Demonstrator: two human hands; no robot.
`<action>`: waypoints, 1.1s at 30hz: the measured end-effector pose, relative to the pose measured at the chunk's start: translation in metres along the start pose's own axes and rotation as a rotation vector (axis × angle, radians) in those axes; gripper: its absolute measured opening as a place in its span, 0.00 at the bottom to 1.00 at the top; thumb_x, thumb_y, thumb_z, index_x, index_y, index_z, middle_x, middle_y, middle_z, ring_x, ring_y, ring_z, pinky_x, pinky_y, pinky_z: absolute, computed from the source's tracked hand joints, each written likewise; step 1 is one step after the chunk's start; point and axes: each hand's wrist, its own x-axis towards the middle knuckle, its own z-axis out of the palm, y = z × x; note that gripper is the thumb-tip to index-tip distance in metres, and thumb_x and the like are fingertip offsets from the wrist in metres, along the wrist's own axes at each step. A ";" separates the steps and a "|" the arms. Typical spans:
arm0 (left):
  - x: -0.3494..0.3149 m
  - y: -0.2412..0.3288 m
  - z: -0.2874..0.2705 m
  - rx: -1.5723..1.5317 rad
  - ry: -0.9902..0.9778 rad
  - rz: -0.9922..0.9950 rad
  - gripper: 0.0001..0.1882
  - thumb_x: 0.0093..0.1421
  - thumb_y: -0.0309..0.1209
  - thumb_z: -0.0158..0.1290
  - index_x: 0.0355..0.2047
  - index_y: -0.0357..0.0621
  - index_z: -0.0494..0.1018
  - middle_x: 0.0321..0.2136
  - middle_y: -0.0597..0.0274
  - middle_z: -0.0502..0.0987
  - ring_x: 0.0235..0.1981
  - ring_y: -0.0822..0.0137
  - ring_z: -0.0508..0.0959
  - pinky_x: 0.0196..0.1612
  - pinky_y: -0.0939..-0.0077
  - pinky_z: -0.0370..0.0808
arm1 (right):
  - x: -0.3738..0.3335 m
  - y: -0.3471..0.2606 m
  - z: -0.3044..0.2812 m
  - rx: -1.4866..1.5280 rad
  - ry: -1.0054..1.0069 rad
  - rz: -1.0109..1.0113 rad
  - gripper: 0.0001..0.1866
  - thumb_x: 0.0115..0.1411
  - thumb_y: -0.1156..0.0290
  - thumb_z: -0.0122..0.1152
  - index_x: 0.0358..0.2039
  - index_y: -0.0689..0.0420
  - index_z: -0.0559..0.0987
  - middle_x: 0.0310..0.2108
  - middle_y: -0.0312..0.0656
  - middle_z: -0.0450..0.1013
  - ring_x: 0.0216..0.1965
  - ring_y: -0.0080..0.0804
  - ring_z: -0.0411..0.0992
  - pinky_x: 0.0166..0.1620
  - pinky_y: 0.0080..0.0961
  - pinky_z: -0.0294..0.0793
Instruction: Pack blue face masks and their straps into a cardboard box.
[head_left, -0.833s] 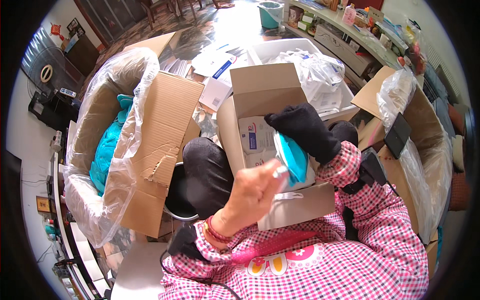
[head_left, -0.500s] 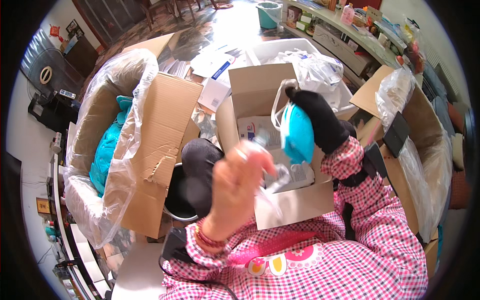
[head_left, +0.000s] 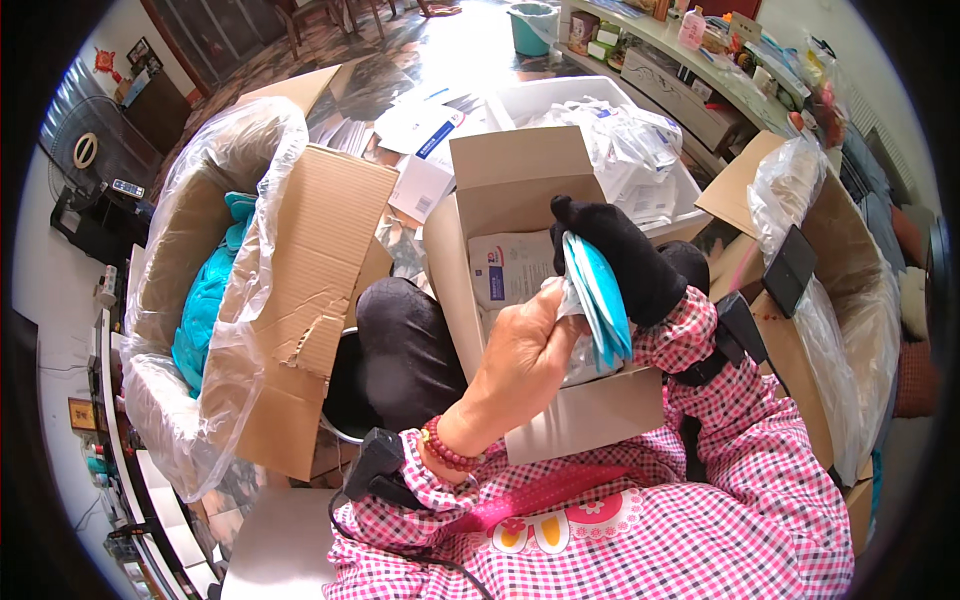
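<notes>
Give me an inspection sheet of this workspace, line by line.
Surface: open cardboard box on the lap serves as work surface.
Job's things: stack of blue masks; clear plastic bag.
Clutter: white packets in a bin; bag-lined carton with teal items.
Hands: left hand, bare, grips the clear bag; right hand, black-gloved, holds the masks.
Cables: black cable near a strapped wrist device.
Surroundings: shelf with bottles; fan.
</notes>
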 end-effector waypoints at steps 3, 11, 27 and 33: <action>-0.008 -0.004 0.003 0.047 0.044 0.177 0.07 0.66 0.25 0.49 0.42 0.36 0.71 0.24 0.44 0.76 0.24 0.46 0.78 0.28 0.61 0.71 | 0.001 -0.008 0.008 -0.415 0.056 -0.510 0.17 0.63 0.80 0.58 0.53 0.62 0.76 0.47 0.52 0.78 0.52 0.40 0.76 0.58 0.34 0.73; -0.051 0.050 0.043 0.203 -0.231 0.915 0.10 0.50 0.29 0.56 0.33 0.40 0.73 0.25 0.60 0.72 0.26 0.62 0.79 0.27 0.67 0.77 | 0.024 0.010 0.004 0.267 0.323 -0.107 0.13 0.70 0.58 0.56 0.35 0.55 0.78 0.29 0.40 0.75 0.32 0.23 0.73 0.40 0.25 0.75; 0.019 0.004 -0.018 0.131 0.129 0.333 0.39 0.54 0.29 0.69 0.64 0.45 0.63 0.36 0.53 0.81 0.34 0.59 0.83 0.40 0.69 0.78 | -0.050 0.002 0.013 0.476 -0.132 -0.094 0.27 0.68 0.61 0.59 0.64 0.59 0.68 0.59 0.46 0.71 0.58 0.36 0.72 0.62 0.31 0.72; 0.027 -0.019 -0.025 0.296 0.046 0.253 0.29 0.53 0.35 0.70 0.51 0.41 0.68 0.29 0.58 0.80 0.31 0.65 0.81 0.34 0.71 0.78 | -0.053 0.041 -0.003 0.809 -0.380 0.089 0.30 0.71 0.58 0.53 0.68 0.59 0.63 0.66 0.47 0.63 0.64 0.39 0.66 0.67 0.39 0.66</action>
